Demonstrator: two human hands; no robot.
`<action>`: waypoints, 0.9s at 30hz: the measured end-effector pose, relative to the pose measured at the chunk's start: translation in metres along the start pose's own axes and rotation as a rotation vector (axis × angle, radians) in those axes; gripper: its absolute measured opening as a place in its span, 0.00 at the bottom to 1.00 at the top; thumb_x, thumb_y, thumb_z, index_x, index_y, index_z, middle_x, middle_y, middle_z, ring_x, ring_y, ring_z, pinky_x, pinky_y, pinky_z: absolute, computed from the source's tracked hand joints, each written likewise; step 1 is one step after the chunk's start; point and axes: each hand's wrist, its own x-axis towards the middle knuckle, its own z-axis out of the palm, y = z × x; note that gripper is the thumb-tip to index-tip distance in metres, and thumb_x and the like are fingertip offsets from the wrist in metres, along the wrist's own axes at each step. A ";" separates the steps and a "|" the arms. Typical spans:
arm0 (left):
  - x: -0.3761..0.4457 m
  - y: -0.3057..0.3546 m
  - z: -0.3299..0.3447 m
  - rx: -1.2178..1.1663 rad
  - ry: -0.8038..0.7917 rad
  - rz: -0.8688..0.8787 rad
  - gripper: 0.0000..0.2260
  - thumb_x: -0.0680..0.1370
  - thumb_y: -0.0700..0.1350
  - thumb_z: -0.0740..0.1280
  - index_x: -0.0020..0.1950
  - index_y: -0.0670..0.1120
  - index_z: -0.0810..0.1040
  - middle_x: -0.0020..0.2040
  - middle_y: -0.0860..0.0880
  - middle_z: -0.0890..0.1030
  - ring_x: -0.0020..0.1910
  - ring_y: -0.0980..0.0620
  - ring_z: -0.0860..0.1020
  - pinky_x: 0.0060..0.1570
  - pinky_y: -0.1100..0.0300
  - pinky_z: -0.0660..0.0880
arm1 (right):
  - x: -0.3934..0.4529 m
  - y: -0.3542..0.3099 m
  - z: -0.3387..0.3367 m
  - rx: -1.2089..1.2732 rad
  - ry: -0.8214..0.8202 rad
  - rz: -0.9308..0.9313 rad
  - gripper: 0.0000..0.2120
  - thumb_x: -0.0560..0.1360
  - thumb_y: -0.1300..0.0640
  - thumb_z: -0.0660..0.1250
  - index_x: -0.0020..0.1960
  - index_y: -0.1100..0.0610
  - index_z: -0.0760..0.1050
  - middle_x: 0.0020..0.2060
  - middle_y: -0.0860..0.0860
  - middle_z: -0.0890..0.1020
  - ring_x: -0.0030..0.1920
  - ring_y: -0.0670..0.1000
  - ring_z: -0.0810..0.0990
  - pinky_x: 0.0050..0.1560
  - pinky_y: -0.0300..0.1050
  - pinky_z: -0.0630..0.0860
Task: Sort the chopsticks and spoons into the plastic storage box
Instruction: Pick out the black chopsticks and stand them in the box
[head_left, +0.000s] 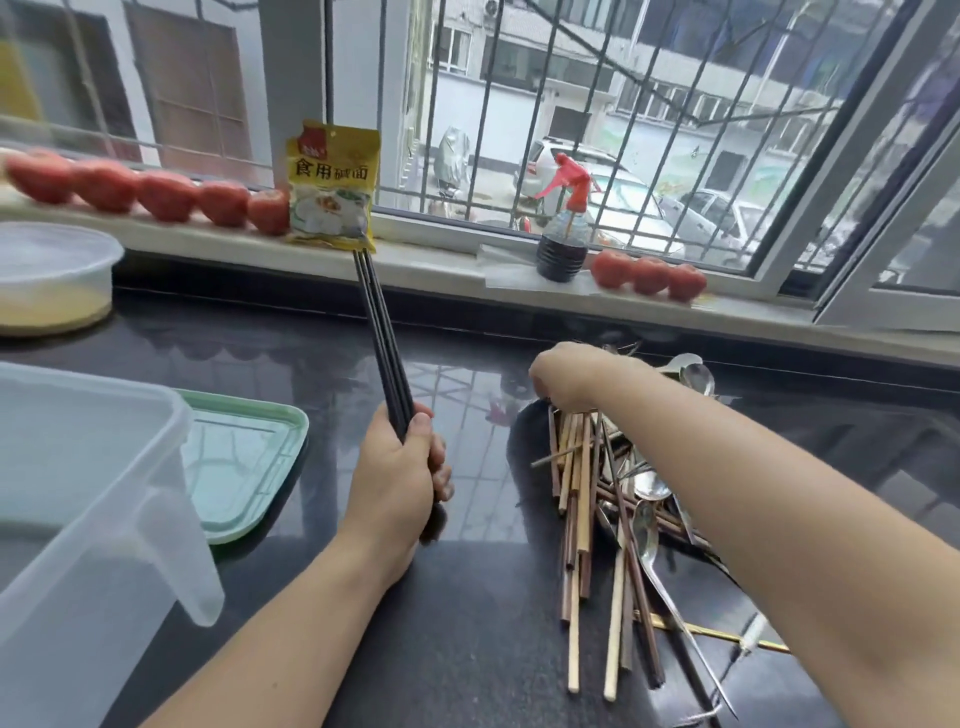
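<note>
At centre frame the left hand (397, 480) is curled round a bundle of black chopsticks (382, 338), which point up and away toward a yellow packet (332, 187) on the sill. At right, the right hand (571, 376) reaches down into the far end of a heap (597, 519) of wooden chopsticks and steel spoons (649, 530) lying on the dark counter (467, 597); its fingers are bent into the heap, but whether they grip anything I cannot tell, since the hand's back hides them. The right forearm crosses over the heap's right side. The clear box (88, 493) stands at lower left, with a green tray (244, 457) just behind it. Along the sill at the top lie tomatoes (135, 189) and a spray bottle (563, 228); a round tub (52, 275) sits at far left.
</note>
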 end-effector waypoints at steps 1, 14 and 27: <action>0.000 -0.001 0.000 0.015 -0.007 0.008 0.06 0.87 0.43 0.57 0.52 0.47 0.70 0.31 0.51 0.70 0.27 0.52 0.66 0.29 0.55 0.66 | 0.003 -0.003 0.000 -0.037 -0.018 -0.012 0.09 0.74 0.65 0.64 0.48 0.57 0.81 0.41 0.53 0.77 0.48 0.60 0.81 0.44 0.44 0.73; 0.001 -0.001 0.001 0.069 -0.004 -0.003 0.07 0.87 0.43 0.57 0.50 0.48 0.71 0.31 0.52 0.71 0.27 0.51 0.67 0.29 0.55 0.69 | 0.005 -0.011 0.003 -0.202 -0.027 -0.044 0.15 0.75 0.66 0.63 0.59 0.54 0.77 0.55 0.54 0.81 0.55 0.59 0.81 0.46 0.48 0.73; -0.020 0.028 0.012 -0.061 -0.028 -0.160 0.08 0.87 0.44 0.59 0.54 0.40 0.71 0.37 0.42 0.80 0.25 0.46 0.76 0.27 0.54 0.77 | -0.093 -0.013 -0.014 0.426 1.129 -0.026 0.03 0.77 0.63 0.71 0.50 0.59 0.81 0.40 0.52 0.85 0.40 0.52 0.83 0.45 0.49 0.81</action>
